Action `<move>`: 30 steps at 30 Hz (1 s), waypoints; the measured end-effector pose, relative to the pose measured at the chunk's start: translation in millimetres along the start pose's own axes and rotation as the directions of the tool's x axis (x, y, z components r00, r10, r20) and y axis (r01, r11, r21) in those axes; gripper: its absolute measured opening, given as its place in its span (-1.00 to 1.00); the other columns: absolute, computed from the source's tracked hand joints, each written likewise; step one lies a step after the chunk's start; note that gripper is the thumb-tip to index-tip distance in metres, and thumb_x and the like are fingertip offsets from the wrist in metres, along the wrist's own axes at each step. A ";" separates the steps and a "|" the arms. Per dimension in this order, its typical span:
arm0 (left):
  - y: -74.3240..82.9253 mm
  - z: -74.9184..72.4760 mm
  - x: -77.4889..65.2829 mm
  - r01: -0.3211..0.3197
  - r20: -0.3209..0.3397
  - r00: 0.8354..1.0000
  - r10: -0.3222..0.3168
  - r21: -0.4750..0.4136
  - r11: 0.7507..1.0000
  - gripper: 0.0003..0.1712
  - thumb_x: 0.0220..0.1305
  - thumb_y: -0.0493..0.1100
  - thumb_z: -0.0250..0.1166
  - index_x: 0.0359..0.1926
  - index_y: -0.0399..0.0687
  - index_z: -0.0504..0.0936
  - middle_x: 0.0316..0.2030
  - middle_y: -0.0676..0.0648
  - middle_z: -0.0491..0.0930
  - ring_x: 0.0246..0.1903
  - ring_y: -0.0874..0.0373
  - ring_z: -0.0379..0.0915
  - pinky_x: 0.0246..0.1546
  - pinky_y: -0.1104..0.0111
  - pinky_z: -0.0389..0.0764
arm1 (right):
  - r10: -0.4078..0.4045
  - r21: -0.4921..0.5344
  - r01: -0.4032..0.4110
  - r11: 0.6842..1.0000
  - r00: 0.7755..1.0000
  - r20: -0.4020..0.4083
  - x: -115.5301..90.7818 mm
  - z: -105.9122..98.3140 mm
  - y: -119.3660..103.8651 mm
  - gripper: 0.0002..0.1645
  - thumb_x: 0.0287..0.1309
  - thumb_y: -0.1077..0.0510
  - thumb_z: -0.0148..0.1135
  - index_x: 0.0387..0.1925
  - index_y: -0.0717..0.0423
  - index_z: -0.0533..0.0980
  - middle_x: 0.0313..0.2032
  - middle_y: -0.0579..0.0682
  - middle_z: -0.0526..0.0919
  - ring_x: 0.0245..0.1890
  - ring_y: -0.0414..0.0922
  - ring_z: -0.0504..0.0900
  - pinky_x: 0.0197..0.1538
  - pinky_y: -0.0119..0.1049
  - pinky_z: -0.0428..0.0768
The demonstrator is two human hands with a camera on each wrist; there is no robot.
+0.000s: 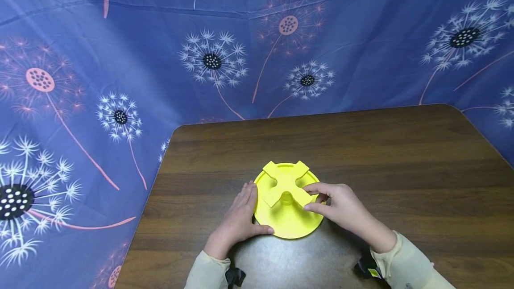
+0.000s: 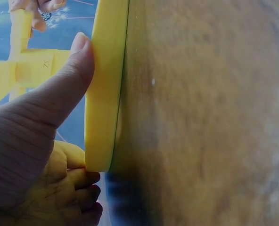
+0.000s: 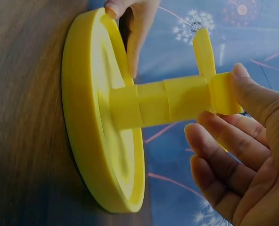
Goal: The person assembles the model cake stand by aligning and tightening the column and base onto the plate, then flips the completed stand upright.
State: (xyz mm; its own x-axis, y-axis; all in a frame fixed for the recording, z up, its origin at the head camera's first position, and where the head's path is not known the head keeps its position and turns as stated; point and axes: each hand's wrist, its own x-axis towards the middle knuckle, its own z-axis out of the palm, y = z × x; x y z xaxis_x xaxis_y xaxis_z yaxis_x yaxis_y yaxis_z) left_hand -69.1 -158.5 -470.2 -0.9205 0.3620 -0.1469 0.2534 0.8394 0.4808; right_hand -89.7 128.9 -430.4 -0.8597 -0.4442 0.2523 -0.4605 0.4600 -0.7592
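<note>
A yellow stand has a round, rimmed base (image 1: 293, 227), which lies on the table. From its middle rises a stepped post (image 3: 153, 104), topped by a flat four-armed cross (image 1: 286, 183). My left hand (image 1: 239, 217) holds the base's left side, fingers along the edge and thumb at the near rim. With thumb and fingertips my right hand (image 1: 343, 202) pinches the near right arm of the cross. Its other fingers hang loosely below, as the right wrist view shows. In the left wrist view, small raised marks show on the cross's yellow hub (image 2: 38, 66).
The dark wooden table (image 1: 401, 168) extends to both sides and behind the stand. A blue cloth (image 1: 361, 57) with dandelion prints hangs beyond its back and left edges. Black straps (image 1: 235, 276) sit at the wrists, by pale sleeves.
</note>
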 end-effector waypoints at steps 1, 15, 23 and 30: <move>0.1 -0.1 -0.1 0.003 0.003 1.000 -0.003 -0.003 1.000 0.46 -0.10 0.38 0.46 0.52 -0.26 -0.18 0.52 -0.22 -0.20 0.50 -0.09 -0.37 0.45 0.05 -0.07 | -0.012 -0.020 0.012 1.000 1.000 -0.007 0.4 2.0 -1.2 -0.59 -0.06 0.03 0.53 -0.11 0.04 0.68 -0.30 -0.23 0.73 -0.46 -0.39 0.58 -0.43 -0.39 0.57; 0.8 -0.1 -0.1 0.018 0.010 1.000 -0.018 -0.010 1.000 0.45 -0.10 0.39 0.45 0.53 -0.23 -0.17 0.53 -0.20 -0.21 0.50 -0.07 -0.36 0.45 0.05 -0.07 | -0.219 -0.291 0.182 0.939 0.970 -0.101 1.9 17.1 -10.4 -0.50 -0.23 -0.10 0.59 -0.18 -0.02 0.69 -0.42 -0.27 0.69 -0.53 -0.42 0.52 -0.52 -0.54 0.41; 0.2 0.4 0.4 0.008 0.002 1.000 -0.008 0.000 1.000 0.46 -0.10 0.39 0.45 0.53 -0.24 -0.17 0.53 -0.21 -0.20 0.50 -0.08 -0.35 0.45 0.05 -0.06 | -0.207 -0.233 0.152 0.960 0.951 -0.232 5.1 1.5 -8.8 -0.64 -0.15 0.14 0.57 -0.21 0.03 0.68 -0.45 -0.27 0.67 -0.56 -0.43 0.48 -0.54 -0.54 0.45; 1.2 -0.1 -0.4 0.011 0.006 1.000 -0.011 -0.007 1.000 0.46 -0.11 0.39 0.46 0.53 -0.23 -0.17 0.53 -0.21 -0.21 0.50 -0.08 -0.35 0.45 0.05 -0.07 | -0.118 -0.188 0.071 0.980 0.960 -0.253 12.8 -9.9 8.2 -0.65 0.11 0.27 0.39 -0.02 0.06 0.63 -0.49 -0.23 0.63 -0.61 -0.34 0.41 -0.57 -0.47 0.42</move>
State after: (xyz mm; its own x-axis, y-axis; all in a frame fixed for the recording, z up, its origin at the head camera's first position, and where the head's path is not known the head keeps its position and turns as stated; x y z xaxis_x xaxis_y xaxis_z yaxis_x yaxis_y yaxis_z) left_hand -68.4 -157.7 -469.5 -0.9215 0.3554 -0.1569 0.2414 0.8403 0.4854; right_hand -106.6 134.6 -427.5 -0.8269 -0.2864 0.4840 -0.5539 0.5638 -0.6127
